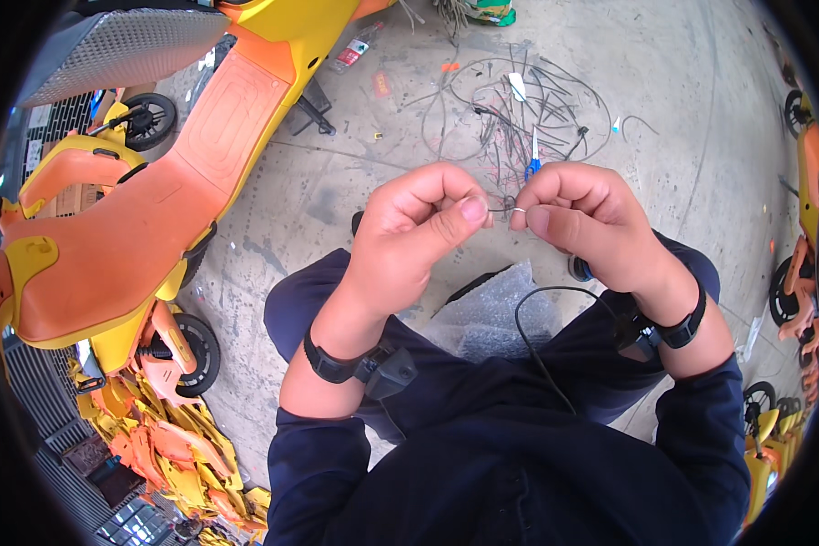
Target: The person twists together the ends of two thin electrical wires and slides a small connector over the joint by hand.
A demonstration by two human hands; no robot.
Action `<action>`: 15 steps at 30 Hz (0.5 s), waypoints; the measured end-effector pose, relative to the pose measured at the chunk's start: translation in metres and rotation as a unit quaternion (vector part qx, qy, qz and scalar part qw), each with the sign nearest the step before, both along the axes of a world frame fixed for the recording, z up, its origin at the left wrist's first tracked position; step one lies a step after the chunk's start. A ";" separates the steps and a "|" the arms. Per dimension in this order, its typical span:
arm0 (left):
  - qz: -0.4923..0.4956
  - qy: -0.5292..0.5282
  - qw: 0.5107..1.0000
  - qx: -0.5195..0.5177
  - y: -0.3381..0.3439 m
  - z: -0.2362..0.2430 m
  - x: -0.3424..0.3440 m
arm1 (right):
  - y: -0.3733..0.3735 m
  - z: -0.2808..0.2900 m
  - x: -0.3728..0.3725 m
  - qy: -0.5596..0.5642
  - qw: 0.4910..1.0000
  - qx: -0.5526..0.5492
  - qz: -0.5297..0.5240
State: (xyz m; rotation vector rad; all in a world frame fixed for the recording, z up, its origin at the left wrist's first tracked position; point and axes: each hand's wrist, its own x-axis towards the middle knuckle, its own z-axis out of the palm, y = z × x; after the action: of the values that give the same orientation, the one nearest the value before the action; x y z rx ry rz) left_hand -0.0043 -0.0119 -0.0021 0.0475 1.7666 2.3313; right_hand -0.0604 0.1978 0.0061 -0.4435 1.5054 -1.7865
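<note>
A short thin wire [501,210] spans the small gap between my two hands, dark along most of its length and pale near the right fingertips. My left hand [408,238] pinches one end between thumb and forefinger. The other end sits in a matching pinch of my right hand [593,226], whose remaining fingers are curled in. Just beyond the right fingers, scissors [533,167] with blue handles lie on the floor, partly covered by that hand. Whatever the fingertips hide of the wire's ends cannot be made out.
Loose dark cables and wire offcuts [546,105] lie on the concrete floor ahead. Bubble wrap [496,318] rests between my legs. A yellow and orange scooter [200,155] stands close on my left, above piled body panels [177,446]. A plastic bottle [353,53] lies far left.
</note>
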 end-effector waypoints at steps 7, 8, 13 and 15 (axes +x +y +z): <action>0.048 0.018 0.997 -0.057 0.009 -0.002 -0.001 | -0.002 -0.012 0.003 -0.151 0.981 -0.121 -0.016; 0.047 0.018 0.997 -0.057 0.014 -0.002 -0.001 | -0.002 -0.016 0.004 -0.147 0.978 -0.145 -0.017; 0.240 0.207 0.935 -0.157 0.033 -0.012 0.000 | -0.003 -0.013 0.007 -0.124 0.981 -0.146 -0.030; 0.221 0.262 0.907 -0.245 0.028 -0.008 0.003 | -0.005 -0.011 0.008 -0.069 0.991 -0.094 -0.060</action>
State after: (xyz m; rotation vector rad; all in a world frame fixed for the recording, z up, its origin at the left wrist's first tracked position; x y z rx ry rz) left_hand -0.0013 0.0156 -0.0097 0.2348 2.8566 2.1914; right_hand -0.0524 0.1933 -0.0046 -0.3191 1.2981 -2.0213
